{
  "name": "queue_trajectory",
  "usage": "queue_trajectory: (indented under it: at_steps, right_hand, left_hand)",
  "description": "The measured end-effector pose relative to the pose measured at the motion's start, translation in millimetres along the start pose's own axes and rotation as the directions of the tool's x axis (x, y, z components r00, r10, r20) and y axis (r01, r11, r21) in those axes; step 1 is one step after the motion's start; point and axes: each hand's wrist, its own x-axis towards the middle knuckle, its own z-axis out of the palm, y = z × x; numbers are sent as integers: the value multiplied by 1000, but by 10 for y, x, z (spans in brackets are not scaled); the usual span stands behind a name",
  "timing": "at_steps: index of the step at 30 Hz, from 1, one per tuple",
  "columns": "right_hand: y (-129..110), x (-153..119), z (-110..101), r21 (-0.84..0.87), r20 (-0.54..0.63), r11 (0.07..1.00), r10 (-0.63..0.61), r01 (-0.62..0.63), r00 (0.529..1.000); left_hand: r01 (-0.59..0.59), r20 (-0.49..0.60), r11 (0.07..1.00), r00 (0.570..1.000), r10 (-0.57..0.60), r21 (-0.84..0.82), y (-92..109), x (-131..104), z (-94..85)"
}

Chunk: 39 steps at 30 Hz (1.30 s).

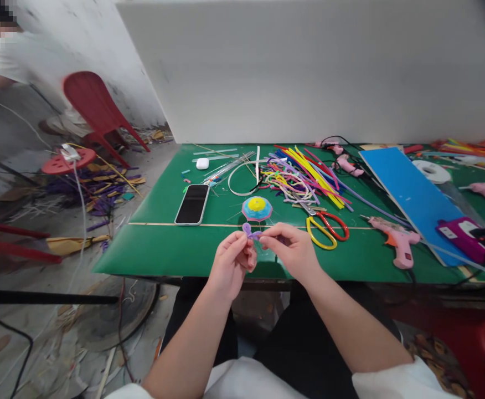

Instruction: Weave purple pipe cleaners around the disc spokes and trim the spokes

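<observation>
A looped purple pipe cleaner (247, 228) is held between my two hands, just above the front part of the green table. My left hand (233, 257) pinches its left side with thumb and fingertips. The right side is pinched by my right hand (290, 246). Right behind them lies a small umbrella-like disc (257, 208), yellow in the middle with blue and pink rings, with thin sticks poking out around it. Scissors with red and yellow handles (322, 231) rest to the right of my right hand.
On the green table (151, 249) lie a phone (192, 204), a white earbud case (202, 163), a pile of pipe cleaners (292, 180), a pink glue gun (401, 244), a blue board (408, 199) and a purple power strip (467, 238). A person (18, 55) sits at the far left.
</observation>
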Motion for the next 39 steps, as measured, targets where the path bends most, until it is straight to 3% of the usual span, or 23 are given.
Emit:
queue_trajectory:
  at_steps: [2,6,8,11,13,15,17,19,21,23,27,29,31,34,36,39]
  right_hand:
    - [6,-5,25,-2,8,1000,-22,22,1000]
    - [70,-18,60,-140,1,955,-265,262,964]
    - [105,-26,68,-175,-45,930,-334,322,941]
    - [134,-36,74,-218,-49,923,-334,316,941]
    - [134,-46,79,-261,-31,915,-328,309,944]
    - [114,-58,84,-284,-17,910,-318,300,948]
    - [76,-68,86,-257,6,933,-259,252,966]
    - [33,-70,86,-178,23,976,-121,123,992]
    - [8,-61,89,-35,43,997,69,-68,997]
    - [16,-45,98,134,86,960,235,-245,968]
    - [82,-14,128,331,154,851,379,-409,913]
    - [93,-9,132,339,170,836,396,-431,902]
    - [84,-14,125,244,143,893,353,-379,925]
    - [75,-33,112,-77,73,990,127,-122,989]
    - [98,-47,117,-284,76,956,-59,79,995]
    - [164,-68,140,-456,104,847,-254,273,962]
  left_hand:
    - [101,41,988,995,-96,-121,29,-21,1]
    - [359,219,852,930,-294,-381,74,-117,35]
    - [399,255,825,913,-318,-399,89,-152,65]
    - [329,173,880,943,-285,-344,92,-148,91]
    - [202,36,951,979,-200,-234,67,-121,82]
    - [27,-126,1000,992,-27,-6,21,-97,51]
    - [-152,-233,934,944,235,324,-33,-90,6]
    - [-256,-214,745,856,471,616,-71,-95,-41]
    - [-295,-119,553,797,593,779,-81,-99,-78]
    - [-309,-42,455,789,612,835,-69,-92,-98]
    - [-315,-4,438,808,589,842,-32,-45,-107]
    - [-298,-29,456,812,583,839,-21,-17,-110]
    - [-241,-114,580,854,508,778,-9,8,-111]
    - [-143,-220,841,930,295,521,18,30,-102]
    - [-112,-225,931,954,198,348,38,32,-90]
    - [-68,-215,984,971,103,168,61,23,-76]
